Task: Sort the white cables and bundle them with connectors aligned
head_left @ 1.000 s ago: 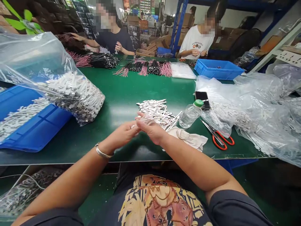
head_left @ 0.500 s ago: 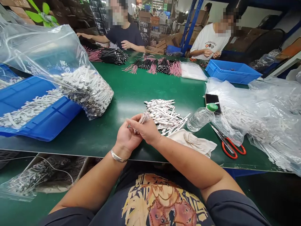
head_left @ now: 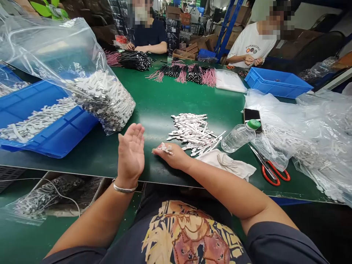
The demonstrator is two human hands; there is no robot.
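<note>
My left hand point(head_left: 131, 152) is raised over the table's near edge with its palm showing and fingers stretched out; nothing lies in it. To its right, my right hand point(head_left: 177, 158) is closed around a small bundle of short white cables point(head_left: 166, 149), whose ends poke out by the thumb. Just beyond that hand, a loose pile of the same short white cables point(head_left: 192, 128) lies on the green table point(head_left: 154, 110). A clear bag point(head_left: 106, 99) full of white cables with metal plugs leans on a blue bin point(head_left: 66, 135) at the left.
Right of the pile are a clear bottle point(head_left: 237, 138) with a green cap, a phone point(head_left: 251, 115), a cloth point(head_left: 229, 163) and red-handled scissors point(head_left: 271, 168). Plastic bags of white cables point(head_left: 302, 146) cover the right side. Two people sit across the table beside black-and-pink cable bundles point(head_left: 134, 60).
My hands have come apart. The left has moved left and opened, while the right keeps the cable bundle, slightly lower. The person at far left has drawn an outstretched arm in.
</note>
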